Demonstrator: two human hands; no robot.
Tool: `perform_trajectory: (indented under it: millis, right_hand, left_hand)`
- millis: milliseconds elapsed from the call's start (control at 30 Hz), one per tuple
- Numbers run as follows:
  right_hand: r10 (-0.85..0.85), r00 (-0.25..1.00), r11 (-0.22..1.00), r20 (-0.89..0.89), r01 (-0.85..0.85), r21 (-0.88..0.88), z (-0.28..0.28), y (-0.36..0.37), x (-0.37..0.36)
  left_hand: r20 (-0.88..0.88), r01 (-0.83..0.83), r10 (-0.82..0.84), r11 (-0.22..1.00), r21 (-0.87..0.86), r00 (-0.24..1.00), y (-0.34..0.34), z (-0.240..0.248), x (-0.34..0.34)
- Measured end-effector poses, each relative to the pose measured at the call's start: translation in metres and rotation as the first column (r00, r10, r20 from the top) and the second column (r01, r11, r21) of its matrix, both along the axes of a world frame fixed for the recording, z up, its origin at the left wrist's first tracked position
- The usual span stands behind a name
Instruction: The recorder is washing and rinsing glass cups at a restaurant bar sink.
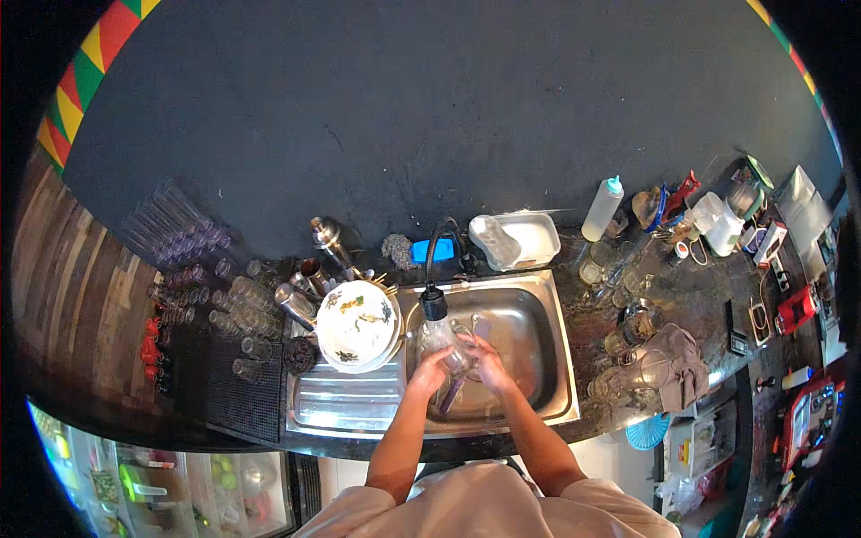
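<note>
Both of my hands are over the stainless steel sink (535, 359), below the black faucet (434, 303). My left hand (430, 369) and my right hand (486, 361) close round a clear glass (456, 360) from either side. Pale, blurred water seems to come from the faucet head onto it. Long utensils, partly hidden by the glass and hands, lie in the basin. Left of the basin, a stack of white bowls or plates with a dark leaf-like pattern (357, 325) stands on the ridged drainboard (345, 401).
Upturned glasses (242, 309) and a metal shaker (330, 238) stand on the left. Behind the sink are a scouring pad (397, 251), a blue sponge (433, 251) and a white tub (535, 240). A squeeze bottle (602, 208), glassware and a cloth (673, 366) are on the right.
</note>
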State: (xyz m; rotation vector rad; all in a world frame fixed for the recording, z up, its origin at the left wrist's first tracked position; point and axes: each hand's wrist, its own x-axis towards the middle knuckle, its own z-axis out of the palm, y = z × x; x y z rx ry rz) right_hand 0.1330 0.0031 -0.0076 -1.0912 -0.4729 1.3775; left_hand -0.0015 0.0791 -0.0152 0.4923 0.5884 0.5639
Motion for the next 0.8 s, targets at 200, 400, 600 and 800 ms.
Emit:
perform_trajectory:
  millis: [200, 400, 600, 800]
  right_hand:
    - [-0.441, 0.864, 0.895, 0.245, 0.445, 0.043, -0.002, 0.038, -0.015]
    - [-0.477, 0.793, 0.782, 0.379, 0.579, -0.229, -0.04, 0.039, -0.005]
    - [-0.478, 0.832, 0.826, 0.282, 0.535, -0.179, -0.076, 0.052, 0.017]
    - [-0.286, 0.705, 0.825, 0.649, 0.526, -0.207, -0.022, 0.064, -0.024]
  left_hand:
    - [-0.191, -0.051, 0.123, 0.938, 0.342, 0.974, -0.003, 0.006, -0.009]
    - [-0.266, 0.184, -0.064, 0.872, 0.454, 0.962, -0.002, 0.03, -0.009]
    - [-0.236, 0.172, -0.051, 0.833, 0.526, 0.97, 0.007, 0.034, 0.006]
    - [-0.324, 0.157, -0.002, 0.878, 0.453, 0.946, 0.018, 0.0, -0.043]
